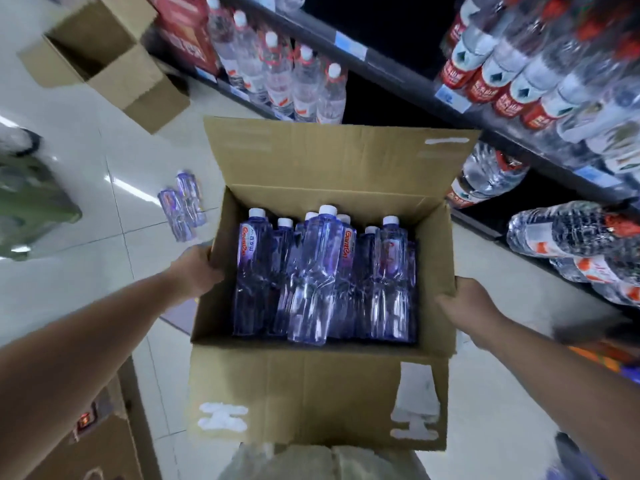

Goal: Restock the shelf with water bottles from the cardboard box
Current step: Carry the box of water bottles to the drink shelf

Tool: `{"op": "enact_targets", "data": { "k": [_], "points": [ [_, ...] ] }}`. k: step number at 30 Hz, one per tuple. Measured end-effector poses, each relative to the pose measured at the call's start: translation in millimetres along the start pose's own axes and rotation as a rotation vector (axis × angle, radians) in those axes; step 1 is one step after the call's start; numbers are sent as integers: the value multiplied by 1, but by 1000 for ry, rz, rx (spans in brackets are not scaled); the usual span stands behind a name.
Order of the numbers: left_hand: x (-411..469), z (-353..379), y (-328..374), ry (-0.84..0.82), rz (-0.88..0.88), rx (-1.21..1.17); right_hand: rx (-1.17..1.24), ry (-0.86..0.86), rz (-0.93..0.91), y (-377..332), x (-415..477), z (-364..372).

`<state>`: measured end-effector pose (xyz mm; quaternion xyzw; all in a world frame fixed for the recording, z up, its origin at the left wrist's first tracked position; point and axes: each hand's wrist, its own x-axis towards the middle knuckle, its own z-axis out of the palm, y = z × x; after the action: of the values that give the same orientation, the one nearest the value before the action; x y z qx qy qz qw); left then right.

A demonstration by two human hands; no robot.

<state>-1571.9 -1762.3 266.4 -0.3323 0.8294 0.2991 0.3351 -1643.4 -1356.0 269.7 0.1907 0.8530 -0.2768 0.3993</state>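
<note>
An open cardboard box [311,386] fills the middle of the view, its flaps folded out. Inside stand several blue-tinted water bottles [313,271] with white caps, some leaning. My left hand [195,271] grips the box's left wall, fingers hidden behind the cardboard. On the right wall, my right hand [464,301] holds the box the same way. The dark shelf [408,81] runs along the upper right, stocked with clear bottles bearing red labels [495,81].
Two blue bottles [181,206] lie on the tiled floor left of the box. An empty open carton [104,64] sits at the upper left. Tall white-capped bottles [298,84] stand on the shelf's low tier. Another carton [97,441] is at the lower left.
</note>
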Motion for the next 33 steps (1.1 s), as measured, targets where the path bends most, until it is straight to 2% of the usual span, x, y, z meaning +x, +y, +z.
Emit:
{"op": "enact_targets", "data": {
  "k": [6, 14, 25, 33],
  "points": [
    [79, -43, 28, -25, -41, 30, 109, 7, 37, -42, 53, 19],
    [191, -57, 43, -24, -4, 101, 137, 9, 48, -80, 146, 52],
    [372, -7, 39, -5, 106, 226, 209, 115, 63, -58, 306, 146],
    [452, 50, 19, -1, 122, 227, 186, 150, 56, -35, 389, 194]
  ]
}}
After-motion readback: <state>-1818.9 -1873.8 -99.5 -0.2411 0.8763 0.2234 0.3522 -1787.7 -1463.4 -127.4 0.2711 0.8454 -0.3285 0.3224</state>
